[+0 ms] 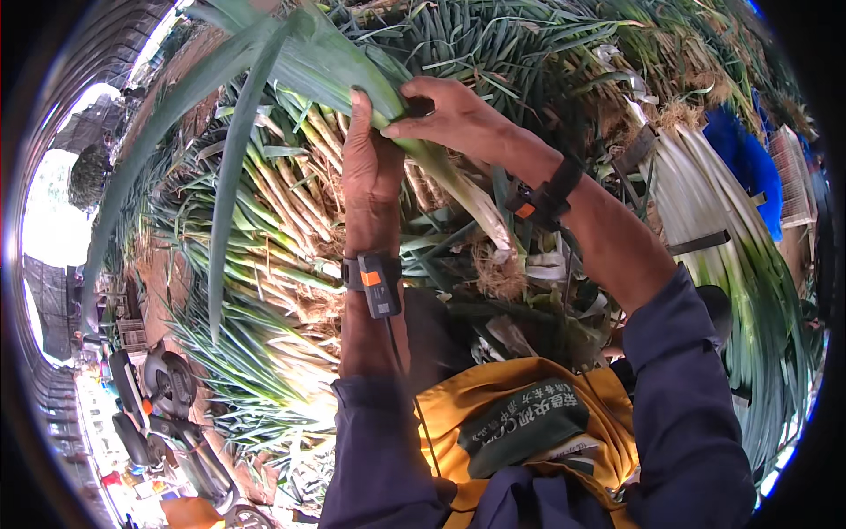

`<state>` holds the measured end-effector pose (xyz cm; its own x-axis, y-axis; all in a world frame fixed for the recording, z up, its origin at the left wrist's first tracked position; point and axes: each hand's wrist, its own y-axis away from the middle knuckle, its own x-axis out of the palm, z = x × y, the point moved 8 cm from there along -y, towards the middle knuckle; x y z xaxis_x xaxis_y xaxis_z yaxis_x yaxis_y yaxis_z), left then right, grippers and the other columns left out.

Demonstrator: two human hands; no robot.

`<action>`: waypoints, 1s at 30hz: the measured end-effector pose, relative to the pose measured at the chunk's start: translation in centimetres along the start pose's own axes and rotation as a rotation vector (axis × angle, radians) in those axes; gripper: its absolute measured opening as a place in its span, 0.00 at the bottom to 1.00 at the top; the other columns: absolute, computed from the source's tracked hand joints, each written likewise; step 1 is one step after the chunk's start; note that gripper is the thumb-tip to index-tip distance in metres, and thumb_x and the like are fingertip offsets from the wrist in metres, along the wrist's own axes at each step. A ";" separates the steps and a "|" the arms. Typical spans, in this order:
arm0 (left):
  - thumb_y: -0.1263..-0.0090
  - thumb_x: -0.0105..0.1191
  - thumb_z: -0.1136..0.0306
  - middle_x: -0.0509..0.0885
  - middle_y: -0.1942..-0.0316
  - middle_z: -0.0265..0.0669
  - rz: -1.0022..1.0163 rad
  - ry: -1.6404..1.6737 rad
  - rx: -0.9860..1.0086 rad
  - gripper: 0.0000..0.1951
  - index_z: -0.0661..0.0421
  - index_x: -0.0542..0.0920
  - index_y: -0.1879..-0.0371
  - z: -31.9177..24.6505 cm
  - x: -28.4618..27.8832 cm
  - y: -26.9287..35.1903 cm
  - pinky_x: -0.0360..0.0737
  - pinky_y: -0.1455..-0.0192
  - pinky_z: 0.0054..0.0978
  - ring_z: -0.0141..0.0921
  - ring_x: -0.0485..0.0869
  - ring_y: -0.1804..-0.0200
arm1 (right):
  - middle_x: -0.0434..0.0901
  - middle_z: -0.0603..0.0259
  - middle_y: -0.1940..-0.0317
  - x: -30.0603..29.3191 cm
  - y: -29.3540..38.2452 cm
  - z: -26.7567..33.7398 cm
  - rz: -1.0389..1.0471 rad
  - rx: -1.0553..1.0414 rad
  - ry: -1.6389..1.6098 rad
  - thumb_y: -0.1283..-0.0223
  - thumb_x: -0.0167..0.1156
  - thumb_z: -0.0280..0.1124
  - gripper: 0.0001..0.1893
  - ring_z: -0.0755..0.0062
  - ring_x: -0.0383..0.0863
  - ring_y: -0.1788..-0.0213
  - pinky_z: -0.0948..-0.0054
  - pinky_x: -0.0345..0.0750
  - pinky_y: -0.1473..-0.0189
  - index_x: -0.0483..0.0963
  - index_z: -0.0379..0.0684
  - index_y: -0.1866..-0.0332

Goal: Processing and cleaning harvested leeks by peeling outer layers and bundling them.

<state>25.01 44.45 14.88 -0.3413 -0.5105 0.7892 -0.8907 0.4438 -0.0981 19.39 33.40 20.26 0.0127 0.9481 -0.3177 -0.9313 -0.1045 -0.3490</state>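
Note:
My left hand grips a large long green onion at the base of its leaves, with the thumb pointing up along them. My right hand pinches the same plant just beside it, thumb and forefinger on opposite sides of the stalk. Broad green leaves spread to the upper left, and two of them droop down. The pale stalk slants to the lower right and ends in a tangle of brown roots. The fingers of my left hand behind the stalk are hidden.
Piles of green onions lie to the left and at the back. At right, a bundle of whiter, cleaned-looking stalks rests beside a dark metal bar. A yellow apron covers my lap. An electric scooter stands lower left.

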 end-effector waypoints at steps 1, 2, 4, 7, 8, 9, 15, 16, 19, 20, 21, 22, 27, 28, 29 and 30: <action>0.26 0.62 0.50 0.81 0.42 0.41 -0.019 0.001 0.008 0.30 0.59 0.71 0.34 0.5 0.0 0.0 0.75 0.32 0.38 0.38 0.79 0.40 | 0.82 0.59 0.64 -0.1 0.0 -0.4 -0.028 0.003 -0.018 0.41 0.74 0.40 0.25 0.73 0.82 0.60 0.72 0.80 0.58 0.79 0.26 0.52; 0.26 0.62 0.50 0.81 0.42 0.41 -0.038 0.005 0.015 0.31 0.59 0.71 0.33 0.9 0.0 0.1 0.75 0.32 0.38 0.38 0.79 0.40 | 0.82 0.59 0.65 0.3 0.1 -0.9 -0.033 0.039 -0.017 0.41 0.74 0.40 0.24 0.74 0.81 0.61 0.72 0.80 0.59 0.79 0.27 0.53; 0.23 0.56 0.47 0.80 0.39 0.42 -0.017 -0.023 -0.070 0.33 0.61 0.70 0.31 0.8 -1.0 0.3 0.74 0.30 0.39 0.39 0.78 0.37 | 0.82 0.60 0.67 0.2 -0.2 -0.2 -0.050 0.086 0.019 0.41 0.74 0.41 0.23 0.76 0.81 0.64 0.72 0.80 0.62 0.80 0.28 0.55; 0.17 0.47 0.53 0.78 0.36 0.45 -0.055 -0.026 -0.003 0.26 0.61 0.70 0.30 1.9 -0.3 -0.4 0.74 0.29 0.40 0.40 0.78 0.36 | 0.85 0.57 0.68 -0.4 0.3 -2.0 -0.145 0.005 -0.101 0.37 0.69 0.45 0.22 0.78 0.81 0.65 0.69 0.79 0.62 0.82 0.33 0.55; 0.17 0.48 0.55 0.80 0.38 0.44 -0.119 -0.068 0.044 0.25 0.61 0.71 0.31 1.4 -0.9 0.3 0.76 0.32 0.39 0.38 0.79 0.38 | 0.85 0.56 0.68 0.1 0.6 -2.0 -0.116 0.151 0.077 0.35 0.67 0.42 0.20 0.77 0.81 0.64 0.69 0.79 0.61 0.82 0.32 0.52; 0.17 0.49 0.57 0.82 0.43 0.42 -0.126 -0.142 0.123 0.22 0.61 0.72 0.34 2.4 0.6 0.4 0.80 0.36 0.37 0.37 0.82 0.42 | 0.86 0.54 0.67 -0.9 1.0 -3.9 -0.193 0.154 0.089 0.34 0.67 0.41 0.20 0.76 0.81 0.65 0.69 0.79 0.61 0.81 0.30 0.51; 0.20 0.54 0.55 0.83 0.52 0.38 -0.283 -0.076 0.143 0.21 0.58 0.73 0.39 2.2 -2.8 1.7 0.80 0.42 0.37 0.35 0.82 0.49 | 0.83 0.64 0.66 1.3 2.0 -6.7 -0.220 0.414 -0.103 0.34 0.63 0.31 0.14 0.80 0.79 0.65 0.72 0.76 0.63 0.81 0.28 0.56; 0.21 0.55 0.53 0.83 0.53 0.39 -0.189 -0.054 0.135 0.22 0.57 0.74 0.39 2.4 -1.3 0.7 0.79 0.42 0.41 0.37 0.82 0.50 | 0.83 0.67 0.66 0.7 1.8 -9.4 -0.256 0.303 -0.528 0.34 0.60 0.30 0.12 0.82 0.78 0.65 0.74 0.76 0.65 0.82 0.30 0.56; 0.23 0.57 0.50 0.81 0.50 0.39 -0.128 -0.009 0.107 0.25 0.55 0.73 0.37 2.1 -1.7 1.9 0.76 0.38 0.44 0.38 0.80 0.47 | 0.83 0.70 0.70 1.0 3.0 -8.8 -0.255 0.499 -0.426 0.31 0.61 0.31 0.12 0.82 0.79 0.68 0.73 0.74 0.69 0.85 0.33 0.56; 0.23 0.58 0.50 0.79 0.48 0.39 -0.099 0.045 0.076 0.27 0.55 0.72 0.35 2.8 -0.3 1.1 0.75 0.37 0.46 0.39 0.78 0.46 | 0.80 0.67 0.75 -1.5 3.3 -9.0 -0.381 0.449 -0.348 0.38 0.63 0.31 0.11 0.78 0.76 0.73 0.70 0.71 0.71 0.83 0.31 0.62; 0.23 0.56 0.48 0.82 0.50 0.37 -0.099 0.034 0.115 0.25 0.54 0.75 0.38 2.0 -0.6 1.1 0.78 0.42 0.44 0.38 0.80 0.45 | 0.80 0.67 0.75 -1.8 3.2 -7.3 -0.334 0.322 -0.367 0.37 0.63 0.31 0.12 0.78 0.77 0.72 0.69 0.72 0.70 0.83 0.30 0.60; 0.23 0.56 0.47 0.81 0.49 0.37 -0.146 0.000 0.177 0.26 0.54 0.75 0.37 1.1 -0.3 1.2 0.79 0.43 0.43 0.37 0.79 0.45 | 0.80 0.66 0.74 -2.7 4.0 -8.4 -0.313 0.422 -0.229 0.35 0.61 0.30 0.11 0.77 0.77 0.71 0.69 0.73 0.69 0.83 0.30 0.59; 0.24 0.59 0.48 0.83 0.61 0.37 -0.023 0.020 0.259 0.21 0.55 0.78 0.49 -2.8 -1.6 0.7 0.81 0.49 0.37 0.34 0.82 0.57 | 0.68 0.64 0.77 -7.9 12.6 -16.8 -0.237 0.504 0.317 0.43 0.63 0.32 0.11 0.75 0.67 0.71 0.64 0.66 0.70 0.75 0.33 0.68; 0.25 0.60 0.48 0.83 0.64 0.38 0.097 -0.028 0.261 0.21 0.55 0.78 0.51 -3.7 -0.8 1.0 0.82 0.49 0.37 0.33 0.82 0.59 | 0.74 0.54 0.71 -9.5 17.2 -19.1 -0.382 0.421 0.399 0.45 0.63 0.33 0.12 0.63 0.76 0.68 0.56 0.70 0.65 0.74 0.36 0.63; 0.26 0.60 0.47 0.83 0.65 0.37 0.045 0.094 0.240 0.22 0.56 0.77 0.50 -4.7 -1.7 0.6 0.82 0.46 0.37 0.34 0.82 0.59 | 0.81 0.47 0.59 -10.1 20.9 -21.2 -0.269 0.347 0.878 0.44 0.62 0.32 0.12 0.47 0.83 0.56 0.48 0.75 0.56 0.74 0.38 0.57; 0.26 0.59 0.46 0.82 0.67 0.37 -0.019 0.200 0.229 0.24 0.56 0.76 0.48 -5.4 -3.4 0.5 0.82 0.44 0.36 0.35 0.82 0.59 | 0.83 0.44 0.54 -9.8 24.9 -25.2 0.020 0.765 0.836 0.42 0.61 0.30 0.13 0.37 0.81 0.48 0.44 0.77 0.49 0.76 0.40 0.53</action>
<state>27.31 50.41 15.44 -0.2783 -0.3523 0.8935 -0.9486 0.2465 -0.1983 5.29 13.95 -7.50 -0.0330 0.4200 -0.9069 -0.9086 0.3655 0.2022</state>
